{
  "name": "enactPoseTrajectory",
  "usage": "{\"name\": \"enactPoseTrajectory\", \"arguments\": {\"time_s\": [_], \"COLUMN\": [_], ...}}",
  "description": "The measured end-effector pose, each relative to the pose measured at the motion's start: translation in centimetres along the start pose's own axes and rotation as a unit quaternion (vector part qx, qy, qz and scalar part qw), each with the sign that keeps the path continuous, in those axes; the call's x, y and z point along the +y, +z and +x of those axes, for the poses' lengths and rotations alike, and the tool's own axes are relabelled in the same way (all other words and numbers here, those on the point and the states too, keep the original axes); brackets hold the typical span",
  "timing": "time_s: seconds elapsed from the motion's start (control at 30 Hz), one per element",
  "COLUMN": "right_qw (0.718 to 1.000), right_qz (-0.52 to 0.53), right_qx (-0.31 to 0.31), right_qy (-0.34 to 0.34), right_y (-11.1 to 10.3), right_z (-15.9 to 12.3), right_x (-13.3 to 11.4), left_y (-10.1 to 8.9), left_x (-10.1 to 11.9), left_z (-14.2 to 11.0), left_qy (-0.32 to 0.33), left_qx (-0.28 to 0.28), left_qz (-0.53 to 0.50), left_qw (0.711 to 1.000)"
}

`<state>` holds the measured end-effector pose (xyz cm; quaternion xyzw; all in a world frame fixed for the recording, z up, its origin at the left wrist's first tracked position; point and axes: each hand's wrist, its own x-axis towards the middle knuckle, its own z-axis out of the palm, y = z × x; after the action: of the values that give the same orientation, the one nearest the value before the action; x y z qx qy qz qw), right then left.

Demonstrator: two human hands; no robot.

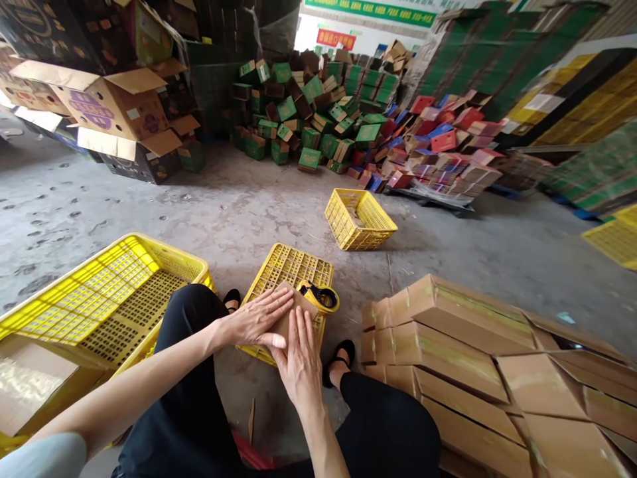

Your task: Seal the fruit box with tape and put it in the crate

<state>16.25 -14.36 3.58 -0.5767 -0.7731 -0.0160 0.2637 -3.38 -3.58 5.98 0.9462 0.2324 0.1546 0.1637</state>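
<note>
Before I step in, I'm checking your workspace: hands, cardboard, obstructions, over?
Left hand, right hand open, palms down on cardboard. Yellow tape dispenser at its far edge, over yellow crate.

Left hand (266, 318) and right hand (302, 362) — both flat, palms down.

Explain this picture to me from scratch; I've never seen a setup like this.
There is no robot here: these are a person's bare hands, and the single picture comes from a camera worn on the head, looking forward and down.

The left hand and right hand lie flat, fingers spread a little, on a small brown cardboard piece. Neither grips anything.

The cardboard rests on a yellow crate, apparently upside down. Beside it is what looks like a tape dispenser, yellow and black.

To the left stands a larger yellow crate; to the right, stacked brown cartons. Green, red and blue boxes are piled farther back.
</note>
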Motion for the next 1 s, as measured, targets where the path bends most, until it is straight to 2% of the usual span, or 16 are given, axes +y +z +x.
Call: {"name": "enactPoseTrajectory", "arguments": {"time_s": [0.13,0.3,0.47,0.67,0.8,1.0], "right_qw": [1.000,0.998,0.995,0.992,0.992,0.989], "right_qz": [-0.024,-0.067,-0.083,-0.023,0.058,0.111], "right_qx": [0.003,0.017,0.058,0.104,0.069,-0.024], "right_qy": [-0.002,-0.004,-0.023,-0.060,-0.090,-0.100], "right_y": [0.4,0.7,0.9,1.0,0.4,-1.0], "right_z": [0.0,-0.3,-0.7,-1.3,-0.1,4.0], "right_x": [-0.1,-0.6,-1.2,-1.5,-1.7,-1.8], "left_y": [0.0,0.0,-0.2,0.4,0.9,0.7], "left_x": [2.0,3.4,3.3,2.9,3.1,3.2], "left_z": [-2.7,-4.5,-5.7,-6.7,-6.5,-6.1], "left_qy": [-0.009,-0.028,-0.051,-0.076,-0.087,-0.089], "left_qx": [-0.002,0.017,0.077,0.148,0.169,0.190], "left_qz": [-0.002,-0.047,-0.119,-0.122,-0.129,-0.142], "left_qw": [1.000,0.998,0.989,0.979,0.973,0.968]}}
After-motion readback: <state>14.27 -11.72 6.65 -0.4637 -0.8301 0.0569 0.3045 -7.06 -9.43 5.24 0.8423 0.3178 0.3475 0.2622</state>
